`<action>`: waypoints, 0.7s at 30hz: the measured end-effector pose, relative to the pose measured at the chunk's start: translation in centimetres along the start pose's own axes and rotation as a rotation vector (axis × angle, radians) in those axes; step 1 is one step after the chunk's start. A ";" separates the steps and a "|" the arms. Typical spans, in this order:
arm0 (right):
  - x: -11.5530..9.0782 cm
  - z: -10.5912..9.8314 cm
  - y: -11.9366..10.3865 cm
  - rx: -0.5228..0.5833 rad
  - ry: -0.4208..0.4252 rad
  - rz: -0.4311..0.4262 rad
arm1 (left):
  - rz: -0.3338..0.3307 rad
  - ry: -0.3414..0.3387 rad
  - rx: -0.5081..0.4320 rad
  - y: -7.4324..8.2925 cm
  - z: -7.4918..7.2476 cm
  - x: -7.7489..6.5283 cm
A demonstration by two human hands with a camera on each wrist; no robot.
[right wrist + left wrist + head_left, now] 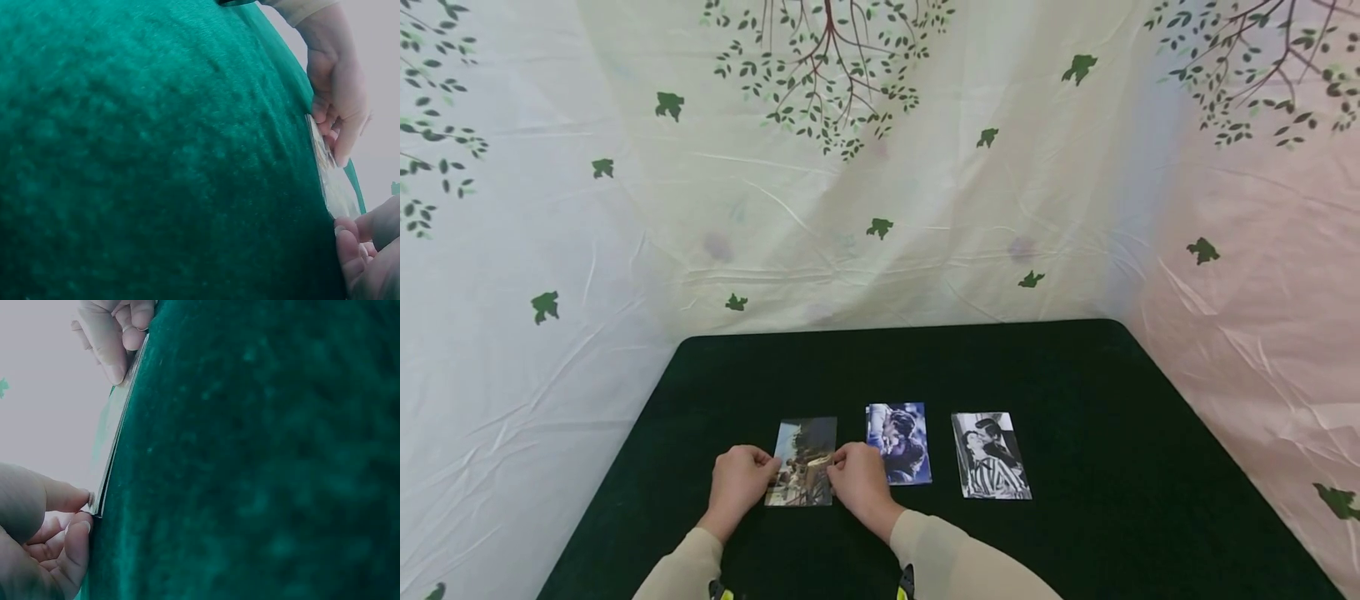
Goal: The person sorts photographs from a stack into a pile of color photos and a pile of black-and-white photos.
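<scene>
A thin stack of photo prints (805, 446), its top one showing an outdoor scene, lies upright between the two hands on the left of the group. My left hand (739, 483) pinches its left edge between thumb and fingers. On the opposite edge, my right hand (865, 483) pinches with thumb and fingertips, overlapping the corner of a blue-toned photo (901, 446) in the head view. Several layered edges of the stack (112, 456) show in the left wrist view. From the right wrist, the stack (334, 187) appears side-on, held at both edges.
To the right of the blue photo lies a black-and-white photo (992, 454) of two people, on prints just peeking out beneath. A dark green cloth (1075, 383) covers the table. Pale leaf-patterned curtains (880, 275) hang behind and on both sides.
</scene>
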State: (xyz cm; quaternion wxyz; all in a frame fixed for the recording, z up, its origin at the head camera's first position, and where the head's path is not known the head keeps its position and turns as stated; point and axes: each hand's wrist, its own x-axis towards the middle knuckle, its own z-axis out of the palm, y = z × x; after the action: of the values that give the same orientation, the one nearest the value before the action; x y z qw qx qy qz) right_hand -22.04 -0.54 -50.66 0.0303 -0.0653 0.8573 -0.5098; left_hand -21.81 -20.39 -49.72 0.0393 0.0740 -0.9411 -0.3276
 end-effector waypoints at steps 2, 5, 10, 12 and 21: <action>0.0 0.2 0.1 -0.031 0.023 -0.029 | -0.002 0.002 0.004 -0.1 0.1 0.0; 0.0 0.4 0.3 -0.075 0.056 -0.066 | -0.014 -0.005 0.004 -0.1 0.1 0.0; 0.0 0.5 0.6 -0.100 0.075 -0.078 | -0.028 -0.033 -0.013 -0.1 0.1 0.2; 0.0 0.5 0.7 -0.106 0.078 -0.084 | -0.034 -0.045 -0.023 -0.2 0.2 0.2; 0.3 0.6 0.8 -0.146 0.071 -0.122 | -0.042 -0.049 -0.031 -0.6 0.1 0.4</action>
State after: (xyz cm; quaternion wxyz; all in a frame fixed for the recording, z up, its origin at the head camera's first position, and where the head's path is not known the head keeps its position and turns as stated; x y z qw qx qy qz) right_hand -22.29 -0.72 -51.69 -0.0362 -0.1011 0.8872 -0.4488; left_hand -22.19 -20.82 -50.19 0.0106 0.0848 -0.9348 -0.3447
